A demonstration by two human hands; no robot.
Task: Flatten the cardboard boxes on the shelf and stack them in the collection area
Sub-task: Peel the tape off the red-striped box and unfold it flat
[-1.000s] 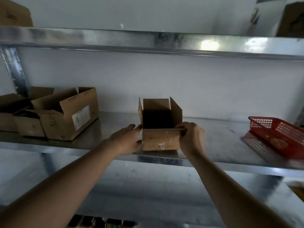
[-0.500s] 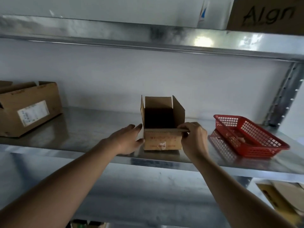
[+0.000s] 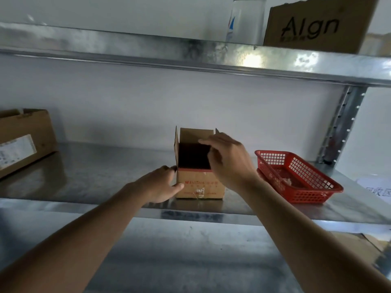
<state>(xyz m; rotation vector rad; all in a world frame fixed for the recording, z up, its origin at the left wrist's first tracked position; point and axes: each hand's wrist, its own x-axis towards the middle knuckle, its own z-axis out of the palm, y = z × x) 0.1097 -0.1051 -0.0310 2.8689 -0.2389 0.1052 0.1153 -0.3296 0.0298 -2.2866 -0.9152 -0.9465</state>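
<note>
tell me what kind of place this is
Probably a storeroom or stockroom: galvanised metal shelving against a plain wall, open cardboard boxes on the shelf, and a red plastic basket beside them.

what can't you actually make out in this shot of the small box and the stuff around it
- Small box: its inside is black shadow in the head view; contents unknown.
- Right hand: hides the right flap; a grip cannot be told.
- Large box: cut by the left edge, label blurred.
- Red basket: a pale scrap inside, too small to identify.
- Paper sign: cut by the right edge.
</note>
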